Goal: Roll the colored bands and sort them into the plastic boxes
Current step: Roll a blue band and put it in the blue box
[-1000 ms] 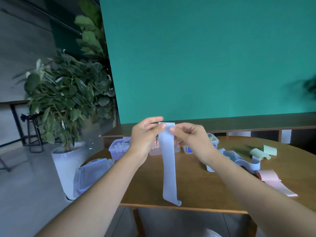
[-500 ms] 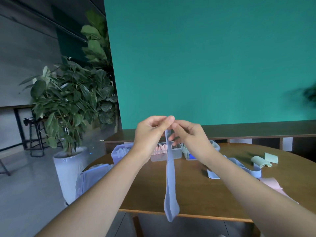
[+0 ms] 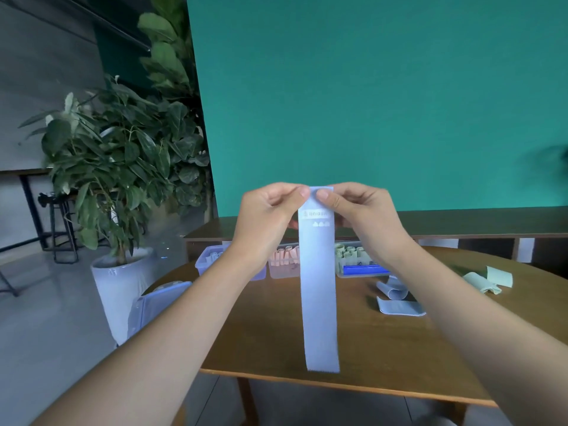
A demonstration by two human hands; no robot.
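Half a second ago the blue band (image 3: 319, 290) hung edge-on and twisted from the fingers; now it faces the camera flat, its printed label just below the top edge, and both hands sit a little lower against the green wall (image 3: 384, 96). Left hand (image 3: 264, 219) pinches the band's top left corner between thumb and curled fingers; right hand (image 3: 362, 216) pinches the top right corner the same way. From that grip the band drops straight down in front of the table (image 3: 276, 342), its cut lower end level with the table's near edge.

On the table, behind the band, stand three boxes in a row: a box (image 3: 212, 259) with pale blue rolls to the band's left, a box (image 3: 284, 259) with pink rolls just beside it and partly hidden by the band, and a box (image 3: 353, 259) with green rolls and a blue strip on its front to the band's right. Right of the band another blue band (image 3: 396, 299) lies loose on the wood, and farther right a green band (image 3: 488, 279) lies curled. At the table's left edge a clear lid (image 3: 153, 305) leans.

Beyond the table runs a low wooden shelf (image 3: 461, 222) under the wall. Left of the table a leafy plant (image 3: 113, 164) stands in a white pot (image 3: 120, 287) on a grey floor (image 3: 43, 327), with a dark stool (image 3: 58, 222) further left
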